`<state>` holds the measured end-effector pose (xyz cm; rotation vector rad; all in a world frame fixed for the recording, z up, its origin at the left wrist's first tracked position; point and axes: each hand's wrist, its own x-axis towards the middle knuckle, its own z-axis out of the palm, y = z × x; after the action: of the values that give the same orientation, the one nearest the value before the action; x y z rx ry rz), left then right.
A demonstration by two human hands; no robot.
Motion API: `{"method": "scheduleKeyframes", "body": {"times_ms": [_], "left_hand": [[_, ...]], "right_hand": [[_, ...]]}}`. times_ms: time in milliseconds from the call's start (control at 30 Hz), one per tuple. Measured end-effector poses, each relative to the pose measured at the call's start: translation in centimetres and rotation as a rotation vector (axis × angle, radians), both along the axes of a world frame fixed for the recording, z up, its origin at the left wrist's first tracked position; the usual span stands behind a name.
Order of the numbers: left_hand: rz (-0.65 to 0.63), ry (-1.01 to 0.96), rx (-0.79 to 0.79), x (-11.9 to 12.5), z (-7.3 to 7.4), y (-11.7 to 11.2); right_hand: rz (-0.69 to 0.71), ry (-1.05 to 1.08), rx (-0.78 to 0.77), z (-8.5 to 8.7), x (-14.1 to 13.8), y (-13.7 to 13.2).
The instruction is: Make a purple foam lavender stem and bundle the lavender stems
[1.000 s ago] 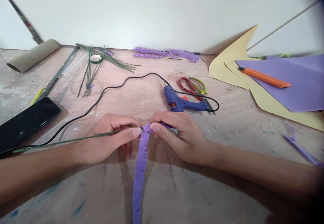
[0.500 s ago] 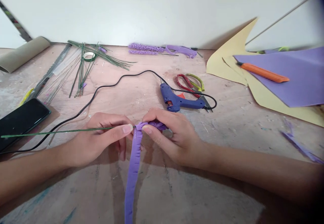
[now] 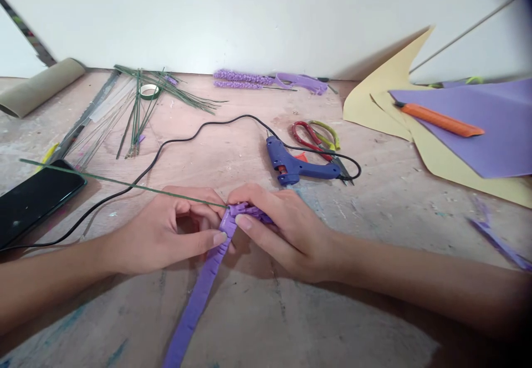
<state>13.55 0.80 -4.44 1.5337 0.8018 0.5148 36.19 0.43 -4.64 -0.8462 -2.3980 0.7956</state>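
Note:
A fringed purple foam strip (image 3: 193, 307) hangs from the end of a green floral wire (image 3: 124, 183), and its upper part is wound around the wire as a purple flower spike (image 3: 256, 211). My right hand (image 3: 286, 229) is closed around that wound part, thumb and forefinger pinching near the winding edge. My left hand (image 3: 178, 232) has its thumb on the loose strip just below the wire, with its fingers behind, partly hidden. The wire slants up to the left over the left hand.
A blue glue gun (image 3: 286, 163) with a black cord (image 3: 166, 142) lies ahead, beside red-handled scissors (image 3: 306, 134). A phone (image 3: 41, 202), green wires (image 3: 135, 118) and tape (image 3: 148, 92) are left. An orange cutter (image 3: 440, 118) rests on purple foam (image 3: 457, 152) at right.
My left thumb has moved from the wire down onto the foam strip. The wire's free end has swung upward, and the strip's hanging end has shifted left.

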Motion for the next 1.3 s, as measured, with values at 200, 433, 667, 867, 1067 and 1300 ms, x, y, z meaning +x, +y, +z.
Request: {"method": "scheduleKeyframes", "body": {"times_ms": [200,433,667,867,1067,1300], "left_hand": [[-0.036,0.039,0.078,0.0,0.3,-0.1],[-0.134,0.026,0.189,-0.1,-0.1,0.0],[-0.126,0.109,0.157,0.0,0.2,0.0],[-0.172,0.073,0.127,-0.5,0.0,0.0],[-0.126,0.108,0.081,-0.6,0.0,-0.3],[-0.148,0.06,0.025,-0.2,0.2,0.0]], "right_hand": [[-0.032,-0.068,0.191,-0.6,-0.2,0.0],[-0.067,-0.123,0.294,-1.2,-0.3,-0.5],[-0.085,-0.096,0.177,-1.0,-0.4,-0.8],[-0.003,-0.047,0.093,-0.7,-0.4,-0.9],[-0.003,-0.022,0.041,-0.5,-0.7,-0.8],[-0.08,0.025,0.159,-0.4,-0.8,-1.0]]}}
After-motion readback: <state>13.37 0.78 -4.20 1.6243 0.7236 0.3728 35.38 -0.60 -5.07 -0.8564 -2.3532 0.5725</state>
